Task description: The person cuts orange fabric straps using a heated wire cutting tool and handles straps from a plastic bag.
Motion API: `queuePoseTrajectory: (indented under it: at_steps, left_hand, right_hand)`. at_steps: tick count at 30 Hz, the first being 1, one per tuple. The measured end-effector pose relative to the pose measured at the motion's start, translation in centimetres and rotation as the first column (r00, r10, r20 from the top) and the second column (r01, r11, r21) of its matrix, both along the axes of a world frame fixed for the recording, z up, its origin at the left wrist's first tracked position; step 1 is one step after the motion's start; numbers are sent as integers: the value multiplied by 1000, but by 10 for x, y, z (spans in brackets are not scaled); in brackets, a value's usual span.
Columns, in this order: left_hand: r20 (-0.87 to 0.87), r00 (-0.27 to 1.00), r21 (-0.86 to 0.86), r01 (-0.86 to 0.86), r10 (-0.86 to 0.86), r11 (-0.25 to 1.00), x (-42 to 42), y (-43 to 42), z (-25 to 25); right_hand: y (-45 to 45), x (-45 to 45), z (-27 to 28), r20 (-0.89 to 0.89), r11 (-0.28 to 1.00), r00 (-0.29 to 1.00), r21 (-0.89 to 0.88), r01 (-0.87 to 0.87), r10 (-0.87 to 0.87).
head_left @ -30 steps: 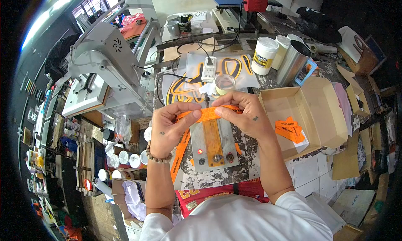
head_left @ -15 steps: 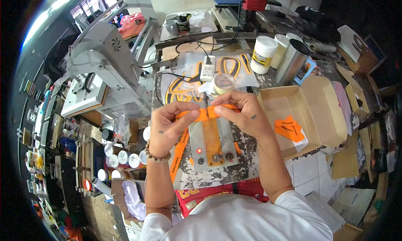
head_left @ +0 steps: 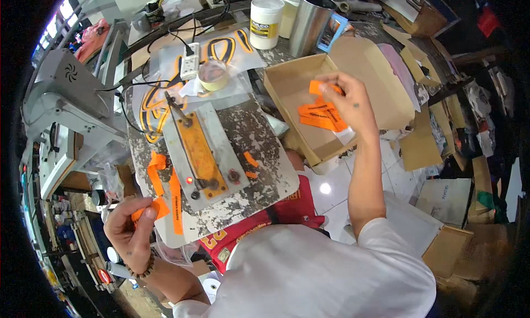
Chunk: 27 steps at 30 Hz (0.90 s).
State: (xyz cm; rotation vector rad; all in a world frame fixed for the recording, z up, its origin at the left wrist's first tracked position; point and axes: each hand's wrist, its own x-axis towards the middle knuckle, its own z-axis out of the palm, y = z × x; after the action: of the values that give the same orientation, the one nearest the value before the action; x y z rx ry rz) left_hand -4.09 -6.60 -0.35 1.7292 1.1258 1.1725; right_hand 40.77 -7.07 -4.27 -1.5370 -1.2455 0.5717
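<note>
My left hand (head_left: 132, 232) pinches the end of an orange ribbon (head_left: 157, 169) at the table's left edge; the ribbon runs up beside a flat orange strip with black print (head_left: 176, 202). Over the open cardboard box (head_left: 287, 91), my right hand (head_left: 348, 100) pinches a short orange piece (head_left: 317, 87). Printed orange pieces (head_left: 320, 116) lie in the box just below that hand. Between my hands stands a grey metal device (head_left: 221, 147) with an orange-brown plate (head_left: 203, 158), a metal rod and a lit red light. Two orange scraps (head_left: 250, 159) lie to its right.
Behind the device are a tape roll (head_left: 213, 75), a white power strip (head_left: 190, 61) with cables, and sheets with black-and-orange shapes (head_left: 222, 50). A white tub (head_left: 266, 23) and steel tumbler (head_left: 310, 25) stand at the back. A grey press machine (head_left: 72, 80) is at left.
My hands have moved apart, left hand down-left and right hand over the box. The orange ribbon they held together across the device is now in separate pieces. The view has turned right.
</note>
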Motion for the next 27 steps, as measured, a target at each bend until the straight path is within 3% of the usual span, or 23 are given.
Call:
queuePoseTrajectory:
  at_steps: [3, 4, 5, 6, 8, 9, 10, 11, 12, 14, 15, 17, 18, 19, 21, 27]
  left_hand:
    - [-27, 998, 27, 64, -63, 998, -6, -14, -4]
    - [-26, 998, 22, 63, -63, 998, -6, -18, -6]
    - [-30, 990, 72, 143, -141, 987, -7, -22, -7]
    - [-40, 977, 120, 212, -209, 970, -9, -28, -8]
    - [-59, 949, 84, 315, -311, 945, -9, -37, -13]
    - [-9, 937, 11, 350, -350, 937, -3, -44, -17]
    - [-28, 913, -33, 407, -408, 913, 4, -47, -22]
    - [-41, 909, -211, 398, -414, 893, 5, -56, -33]
    - [-38, 910, -276, 388, -413, 879, 18, -65, -39]
    - [-21, 893, -315, 421, -450, 850, 36, -79, -57]
    - [2, 876, -205, 472, -482, 857, 43, -85, -72]
    - [6, 901, -166, 429, -434, 888, 56, -90, -82]
    - [14, 912, -104, 409, -410, 906, 59, -90, -86]
    - [12, 920, -119, 391, -393, 913, 59, -92, -90]
    - [-12, 969, -255, 237, -248, 938, 55, -92, -94]
    - [62, 976, -368, 215, -207, 905, 19, -80, -99]
  right_hand:
    - [12, 26, -9, -15, 998, 999, -34, -51, 50]
    - [12, 28, -9, 328, 993, 939, 82, 84, -107]
    - [13, 28, -9, 608, 959, 746, 235, 159, -272]
    - [8, 22, -1, 608, 963, 752, 228, 142, -255]
    - [-18, 1, 25, 183, 997, 983, 71, -18, 5]
    - [-37, -3, 24, -91, 974, 970, 21, -226, 227]
    - [-54, -11, 22, -362, 903, 837, 28, -430, 410]
    - [-59, -30, 22, -265, 733, 703, 19, -680, 660]
    - [-64, -49, 19, -167, 500, 495, -13, -866, 853]
    - [-79, -104, 6, -353, 374, 468, -304, -876, 810]
    - [-84, -129, -8, -369, 347, 442, -296, -890, 818]
    - [-93, -164, -50, -608, 552, 534, -181, -814, 588]
    - [-95, -167, -63, -618, 535, 517, -179, -826, 592]
    - [-98, -168, -75, -647, 595, 549, -178, -784, 529]
    - [-99, -167, -70, -636, 668, 614, -201, -717, 467]
    - [-102, -140, -81, -564, 728, 689, -210, -653, 455]
